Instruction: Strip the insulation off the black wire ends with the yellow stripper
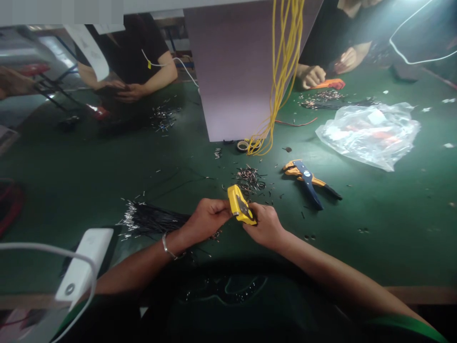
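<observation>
My right hand (266, 226) is wrapped round a yellow and dark wire stripper (241, 205), its head tilted up and to the left. Close against the left side of that head, my left hand (210, 216) is closed in a pinch; whatever lies between its fingertips is too small to make out. A bundle of black wires (157, 219) with bare, silvery ends rests on the green table, partly behind my left hand and wrist. Just beyond the stripper lies a pile of wire scraps (250, 178).
A second wire stripper (307, 178), blue and orange, lies to the right. Behind it sits a clear plastic bag (371, 136). Yellow wires (285, 62) hang down a pale panel (235, 71). A white power bank (85, 262) is at left. Two people work across the table.
</observation>
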The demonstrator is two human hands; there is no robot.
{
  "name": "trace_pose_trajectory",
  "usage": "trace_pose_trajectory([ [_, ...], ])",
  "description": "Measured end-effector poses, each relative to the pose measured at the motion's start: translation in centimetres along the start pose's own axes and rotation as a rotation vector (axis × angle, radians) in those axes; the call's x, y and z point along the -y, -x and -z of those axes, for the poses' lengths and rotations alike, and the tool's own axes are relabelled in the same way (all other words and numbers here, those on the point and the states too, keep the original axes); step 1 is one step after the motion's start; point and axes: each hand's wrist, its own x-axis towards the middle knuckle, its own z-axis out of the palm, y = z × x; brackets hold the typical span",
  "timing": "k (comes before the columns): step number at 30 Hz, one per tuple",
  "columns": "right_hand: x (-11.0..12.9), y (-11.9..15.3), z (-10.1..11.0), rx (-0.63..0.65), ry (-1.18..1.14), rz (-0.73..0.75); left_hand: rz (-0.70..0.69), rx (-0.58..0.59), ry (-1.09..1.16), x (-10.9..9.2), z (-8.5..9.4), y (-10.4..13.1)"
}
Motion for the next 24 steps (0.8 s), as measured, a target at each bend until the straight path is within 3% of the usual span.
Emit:
trace_pose_trajectory([
  [11, 0.0, -0.5, 0.0, 0.017, -0.032, -0.149, 0.062, 0.049, -0.082, 0.0, 0.2, -0.5],
  [16, 0.0, -1.2, 0.7, 0.043, -0.141, -0.268, 0.068, -0.003, -0.051, 0.8, 0.5, -1.1],
  [20, -0.1, -1.7, 1.1, 0.095, -0.331, -0.408, 0.026, -0.059, -0.1, 1.1, 0.8, -1.4],
  [24, -0.2, -1.9, 2.2, 0.217, -0.749, -0.504, 0.021, -0.155, -0.161, 0.9, 1.5, -1.6],
])
